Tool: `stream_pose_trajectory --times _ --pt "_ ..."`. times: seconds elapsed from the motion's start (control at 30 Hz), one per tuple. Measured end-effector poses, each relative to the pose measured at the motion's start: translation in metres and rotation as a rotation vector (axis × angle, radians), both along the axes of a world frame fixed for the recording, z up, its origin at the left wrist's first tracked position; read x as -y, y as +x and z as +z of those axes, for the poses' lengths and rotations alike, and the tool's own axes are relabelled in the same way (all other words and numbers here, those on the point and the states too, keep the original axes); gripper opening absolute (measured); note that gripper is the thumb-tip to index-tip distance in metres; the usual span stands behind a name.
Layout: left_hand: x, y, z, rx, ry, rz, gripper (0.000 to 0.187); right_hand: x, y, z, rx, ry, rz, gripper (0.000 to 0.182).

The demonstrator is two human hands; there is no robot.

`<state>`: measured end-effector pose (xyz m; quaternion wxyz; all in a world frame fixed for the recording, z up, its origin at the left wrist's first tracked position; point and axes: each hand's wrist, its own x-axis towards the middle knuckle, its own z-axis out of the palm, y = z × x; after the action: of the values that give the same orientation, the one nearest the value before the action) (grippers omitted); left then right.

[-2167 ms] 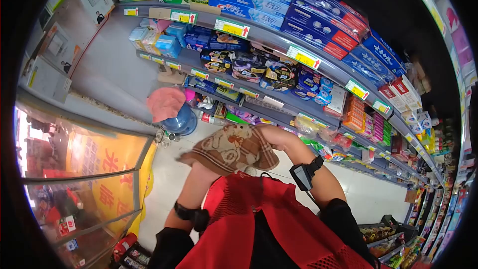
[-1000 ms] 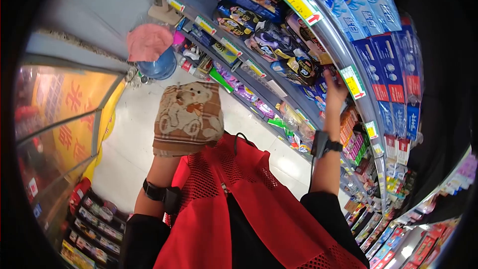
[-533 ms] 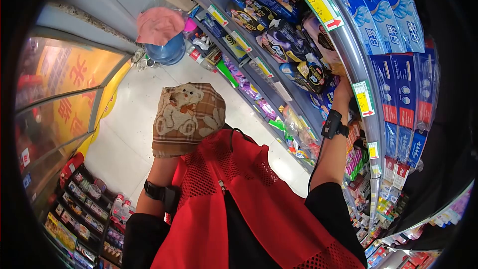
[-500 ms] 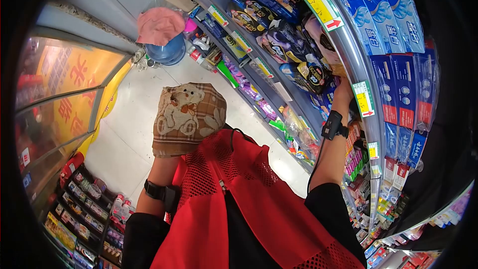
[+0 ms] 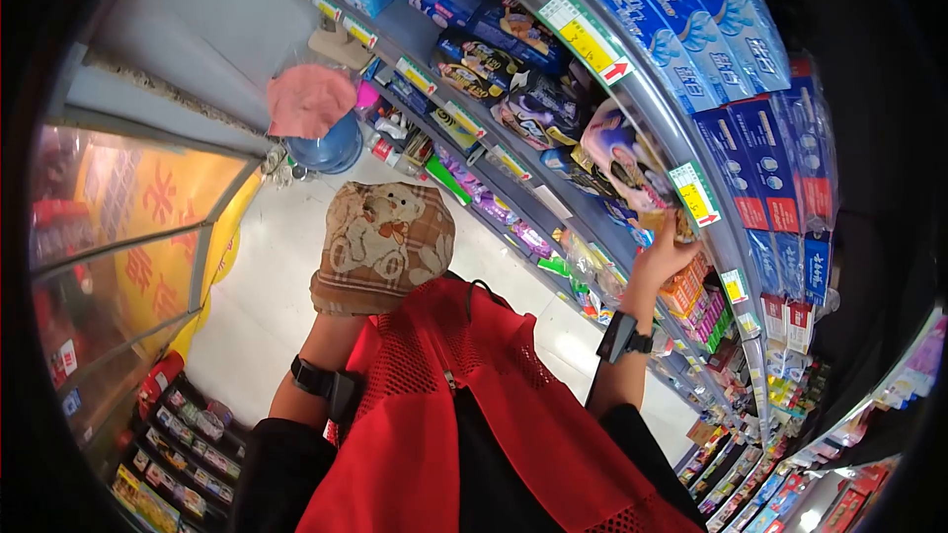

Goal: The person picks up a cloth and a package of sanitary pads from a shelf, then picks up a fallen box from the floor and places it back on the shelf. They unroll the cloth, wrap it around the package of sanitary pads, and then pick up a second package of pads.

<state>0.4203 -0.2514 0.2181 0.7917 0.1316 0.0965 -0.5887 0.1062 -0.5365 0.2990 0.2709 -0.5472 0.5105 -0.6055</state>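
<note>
My right hand (image 5: 668,261) is at the edge of the shelf on the right, with its fingers closed at the lower end of a pink, white and dark soft package (image 5: 627,158). The package lies tilted along the shelf front, beside dark packs (image 5: 543,109) with bright lettering. A brown plaid cloth cover (image 5: 387,247) with a teddy bear pattern hides my left hand. It is held up in front of my chest, and its fingers do not show.
Blue toothpaste boxes (image 5: 681,20) line the upper shelf at right. A blue water jug (image 5: 331,143) with a pink cloth (image 5: 311,101) on it stands on the floor by the wall. A yellow glass-fronted case (image 5: 148,227) stands at left.
My right hand has come back from deeper in the shelf. The pink and white package has moved toward me and shows more fully. The covered left hand stays nearly still; the view has shifted.
</note>
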Motion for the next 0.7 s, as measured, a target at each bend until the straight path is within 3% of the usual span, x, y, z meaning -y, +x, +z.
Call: stream_pose_trajectory --times 0.2,0.37,0.47,0.53,0.57,0.6,0.67,0.7 --pt "0.023 0.013 0.030 -0.232 0.063 -0.212 0.054 -0.065 -0.022 0.001 0.024 0.039 -0.051 0.044" --pt "0.047 0.015 0.060 -0.224 0.048 -0.387 0.056 -0.141 -0.028 0.010 0.077 0.177 -0.053 0.061" --pt "0.071 0.010 0.040 -0.450 -0.287 -0.602 0.052 -0.183 -0.020 0.018 0.116 0.253 -0.014 0.066" --pt "0.083 0.004 0.035 -0.501 -0.388 -0.692 0.051 -0.205 0.001 0.036 0.006 0.270 0.051 0.066" --pt "0.086 0.000 0.038 -0.480 -0.384 -0.705 0.051 -0.213 0.017 0.050 0.004 0.284 0.108 0.072" --pt "0.085 -0.001 0.043 -0.438 -0.360 -0.701 0.051 -0.222 0.023 0.050 -0.015 0.258 0.186 0.095" --pt "0.079 -0.001 0.053 -0.348 -0.312 -0.697 0.051 -0.228 0.054 0.092 0.062 0.219 0.292 0.116" --pt "0.077 0.001 0.059 -0.303 -0.299 -0.695 0.051 -0.227 0.044 0.099 -0.124 0.212 0.431 0.125"
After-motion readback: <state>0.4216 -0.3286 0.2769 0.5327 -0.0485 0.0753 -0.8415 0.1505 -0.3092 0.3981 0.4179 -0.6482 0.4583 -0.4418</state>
